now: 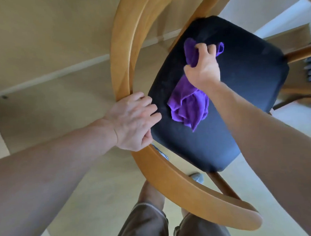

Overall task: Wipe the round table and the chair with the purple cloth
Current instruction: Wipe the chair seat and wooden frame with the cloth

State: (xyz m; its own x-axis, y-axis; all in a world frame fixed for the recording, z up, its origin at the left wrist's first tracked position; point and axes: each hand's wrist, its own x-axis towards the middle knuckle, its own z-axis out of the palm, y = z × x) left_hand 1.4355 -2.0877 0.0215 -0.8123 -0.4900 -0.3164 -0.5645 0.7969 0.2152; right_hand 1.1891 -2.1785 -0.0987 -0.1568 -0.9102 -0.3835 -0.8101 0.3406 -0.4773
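Partly hidden by your right hand (203,69), the purple cloth (189,105) shows above your knuckles and trails crumpled below your wrist; it is soft, plush fabric lying on the seat of the chair (125,53). Your right fingers (204,48) are clenched around the bunched cloth. Your left hand (132,122) grasps the chair's curved, smooth wooden backrest where it meets the seat, fingers curled over the rail, fingertips on the dark padded cushion (230,89). The backrest's upper end runs out of frame. Your shoe (197,176) peeks past the rail, on the pale floor (43,108).
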